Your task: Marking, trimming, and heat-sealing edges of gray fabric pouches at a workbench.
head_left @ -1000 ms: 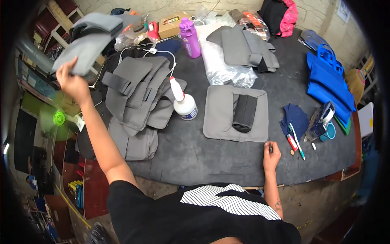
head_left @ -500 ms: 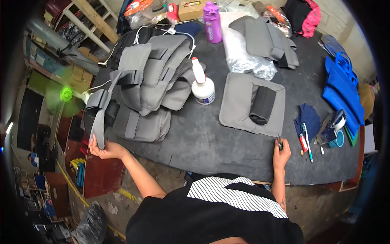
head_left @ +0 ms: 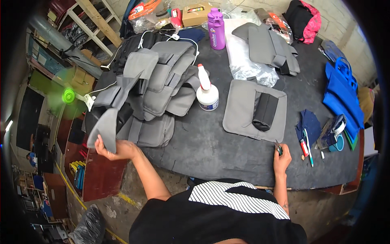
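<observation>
Off the table's left edge, my left hand grips the lower end of a grey padded fabric strap piece. Its upper part runs into a heap of similar grey fabric pieces. My right hand is closed around small dark-handled thread snips, their metal tips pointing up and away. Just beyond the snips lies a flat grey padded panel with a black rolled cushion on it. The snips' tips are close to the panel's near edge.
A white spray bottle and purple water bottle stand mid-table. More grey pieces lie on plastic behind. At right are a toothbrush, navy cloth, blue cup and blue bags. A green fan spins at left.
My left hand has moved slightly right, and the grey strap piece has swung round to show a broader face. My right hand still holds the snips in nearly the same place.
</observation>
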